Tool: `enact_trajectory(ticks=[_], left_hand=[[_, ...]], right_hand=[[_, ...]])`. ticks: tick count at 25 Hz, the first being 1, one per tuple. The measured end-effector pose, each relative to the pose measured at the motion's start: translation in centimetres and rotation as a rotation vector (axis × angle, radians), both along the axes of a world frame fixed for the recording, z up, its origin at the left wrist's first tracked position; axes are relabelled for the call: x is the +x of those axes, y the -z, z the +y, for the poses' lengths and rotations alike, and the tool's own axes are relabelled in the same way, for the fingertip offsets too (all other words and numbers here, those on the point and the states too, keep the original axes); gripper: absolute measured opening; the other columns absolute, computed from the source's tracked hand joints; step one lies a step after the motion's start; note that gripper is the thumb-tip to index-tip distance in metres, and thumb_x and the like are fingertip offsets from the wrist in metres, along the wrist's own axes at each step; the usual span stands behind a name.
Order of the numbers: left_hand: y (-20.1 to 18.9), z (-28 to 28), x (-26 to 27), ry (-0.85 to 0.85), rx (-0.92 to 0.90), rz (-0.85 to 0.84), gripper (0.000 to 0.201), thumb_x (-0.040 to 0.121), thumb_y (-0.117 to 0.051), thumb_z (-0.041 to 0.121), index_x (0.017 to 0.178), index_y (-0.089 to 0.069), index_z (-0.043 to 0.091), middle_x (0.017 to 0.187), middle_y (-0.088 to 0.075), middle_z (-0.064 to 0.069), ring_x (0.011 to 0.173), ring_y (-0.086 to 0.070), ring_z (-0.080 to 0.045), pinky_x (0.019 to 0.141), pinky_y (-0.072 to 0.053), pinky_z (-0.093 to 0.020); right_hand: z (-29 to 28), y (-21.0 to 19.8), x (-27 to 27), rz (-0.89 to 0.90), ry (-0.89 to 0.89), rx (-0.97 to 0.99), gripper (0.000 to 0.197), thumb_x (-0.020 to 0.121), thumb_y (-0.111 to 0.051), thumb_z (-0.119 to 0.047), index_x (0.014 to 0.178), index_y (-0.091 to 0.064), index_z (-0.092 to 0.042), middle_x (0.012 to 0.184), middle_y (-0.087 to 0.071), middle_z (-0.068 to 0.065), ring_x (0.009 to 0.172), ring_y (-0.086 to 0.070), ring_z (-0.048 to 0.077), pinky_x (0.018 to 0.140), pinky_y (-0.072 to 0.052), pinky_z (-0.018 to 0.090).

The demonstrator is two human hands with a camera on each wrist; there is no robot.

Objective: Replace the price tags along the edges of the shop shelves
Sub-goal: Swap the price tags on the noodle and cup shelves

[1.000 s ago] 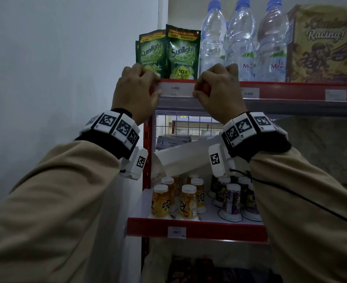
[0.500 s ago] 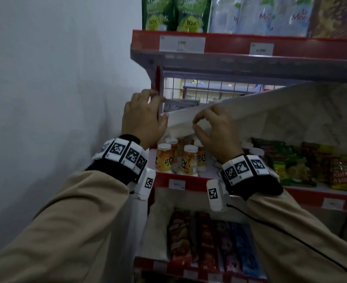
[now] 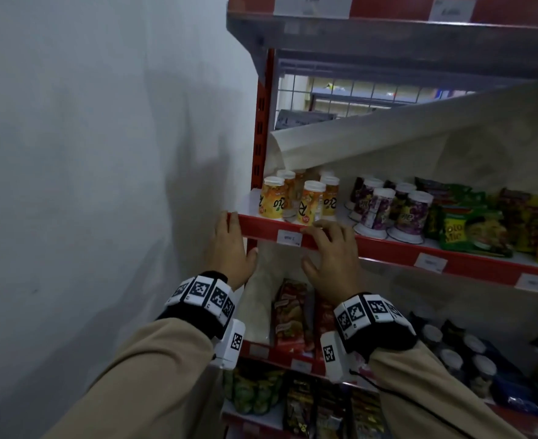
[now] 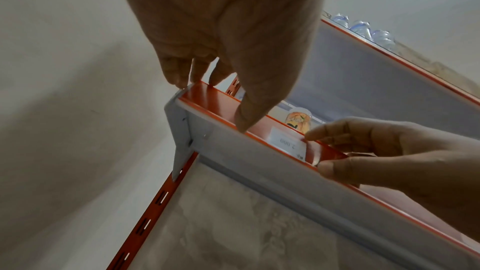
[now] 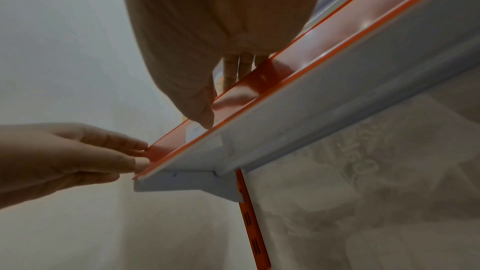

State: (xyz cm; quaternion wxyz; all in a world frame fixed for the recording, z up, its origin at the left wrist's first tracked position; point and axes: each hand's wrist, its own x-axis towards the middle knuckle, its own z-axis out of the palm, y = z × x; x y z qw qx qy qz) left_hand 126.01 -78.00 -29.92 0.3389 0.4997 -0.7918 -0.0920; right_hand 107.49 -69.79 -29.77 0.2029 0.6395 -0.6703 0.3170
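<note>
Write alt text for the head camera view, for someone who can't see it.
Both hands reach to the red front edge of a shop shelf, the left hand at its left end and the right hand beside a white price tag. Orange-labelled bottles stand on the shelf behind.

A small shop is showing here: a red-edged metal shelf rack point(image 3: 388, 245) is standing against a pale wall point(image 3: 103, 153), carrying rows of packaged goods. White price tags point(image 3: 289, 238) are sitting in the rack's red front rails, with orange-labelled cups point(image 3: 312, 202) just above one tag, purple-labelled cups point(image 3: 385, 207) beside them, and snack packets point(image 3: 470, 229) further along the same rack.
</note>
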Motion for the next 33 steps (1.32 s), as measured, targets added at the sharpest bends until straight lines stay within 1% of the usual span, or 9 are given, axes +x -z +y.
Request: enact_trajectory(ticks=[2,5,9,14,17,20,22,29,33], left_hand=[[0.3,0.5,0.3,0.019,0.0,0.073,0.081,0.086,-0.063,0.031,0.148,-0.017,0.005,0.152,-0.019,-0.012,0.136,-0.028,-0.029,0.112,-0.029,-0.041],[0.1,0.7,0.9,0.02,-0.058,0.144,0.071,0.083,-0.065,0.03,0.142,-0.031,0.01,0.139,-0.032,-0.011,0.126,-0.036,-0.028,0.105,-0.035,-0.039],[-0.6,0.2,1.6,-0.087,-0.189,-0.059,0.046,0.08,-0.064,0.036,0.122,-0.051,0.022,0.126,-0.041,-0.006,0.119,-0.036,-0.027,0.1,-0.032,-0.04],[-1.4,-0.8,-0.1,0.098,-0.415,-0.155,0.028,0.081,-0.065,0.028,0.107,-0.063,0.021,0.109,-0.055,-0.002,0.105,-0.046,-0.026,0.088,-0.031,-0.038],[-1.2,-1.4,-1.2,0.175,-0.511,-0.102,0.014,0.08,-0.069,0.023,0.094,-0.068,0.02,0.095,-0.06,-0.001,0.091,-0.052,-0.026,0.08,-0.035,-0.036],[-1.0,-2.3,-1.6,0.174,-0.572,-0.023,0.005,0.079,-0.07,0.022,0.081,-0.067,0.025,0.083,-0.059,0.004,0.081,-0.054,-0.021,0.076,-0.021,-0.029],[-1.0,-2.6,-1.6,0.182,-0.588,-0.03,0.005,0.079,-0.071,0.022,0.079,-0.067,0.025,0.08,-0.059,0.005,0.078,-0.054,-0.021,0.075,-0.017,-0.027],[-0.8,-2.9,-1.1,0.218,-0.588,-0.056,0.002,0.081,-0.069,0.022,0.081,-0.066,0.021,0.082,-0.059,0.002,0.078,-0.054,-0.022,0.075,-0.024,-0.031],[-0.8,-2.9,-1.0,0.244,-0.57,-0.051,0.003,0.08,-0.07,0.02,0.081,-0.067,0.019,0.083,-0.06,0.001,0.077,-0.056,-0.023,0.074,-0.025,-0.031]], right_hand=[[0.3,0.7,0.3,0.022,0.005,0.003,0.065,0.07,-0.071,-0.02,0.132,-0.051,-0.016,0.135,-0.045,0.009,0.124,-0.036,0.03,0.106,-0.033,0.045],[0.4,1.1,0.7,0.03,0.022,-0.002,0.073,0.07,-0.071,-0.022,0.138,-0.045,-0.015,0.141,-0.041,0.01,0.129,-0.032,0.032,0.109,-0.029,0.048],[-0.2,0.8,1.7,0.032,0.088,0.01,0.071,0.069,-0.069,-0.023,0.136,-0.046,-0.023,0.143,-0.038,0.006,0.129,-0.03,0.032,0.108,-0.026,0.051],[-0.8,-0.2,2.1,0.068,0.11,-0.086,0.043,0.073,-0.067,-0.018,0.116,-0.062,-0.015,0.118,-0.056,0.008,0.109,-0.046,0.033,0.088,-0.04,0.045],[-1.3,-0.7,1.9,0.098,0.036,-0.108,0.031,0.078,-0.064,-0.012,0.109,-0.063,-0.008,0.106,-0.059,0.01,0.099,-0.051,0.03,0.082,-0.044,0.04],[-1.6,-0.7,2.4,0.118,-0.053,-0.132,0.033,0.076,-0.064,-0.001,0.109,-0.062,-0.003,0.104,-0.062,0.014,0.097,-0.054,0.03,0.082,-0.047,0.037],[-1.8,-0.6,2.9,0.145,-0.041,-0.114,0.034,0.075,-0.064,0.0,0.109,-0.063,-0.002,0.103,-0.063,0.014,0.095,-0.055,0.031,0.082,-0.047,0.038],[-2.6,-0.9,4.7,0.144,0.143,-0.013,0.028,0.077,-0.064,-0.015,0.103,-0.062,-0.008,0.103,-0.057,0.012,0.096,-0.049,0.03,0.078,-0.04,0.039],[-2.6,-1.9,4.5,0.008,0.056,-0.008,0.011,0.083,-0.061,-0.016,0.093,-0.062,-0.013,0.095,-0.063,0.005,0.092,-0.047,0.026,0.079,-0.041,0.039]])
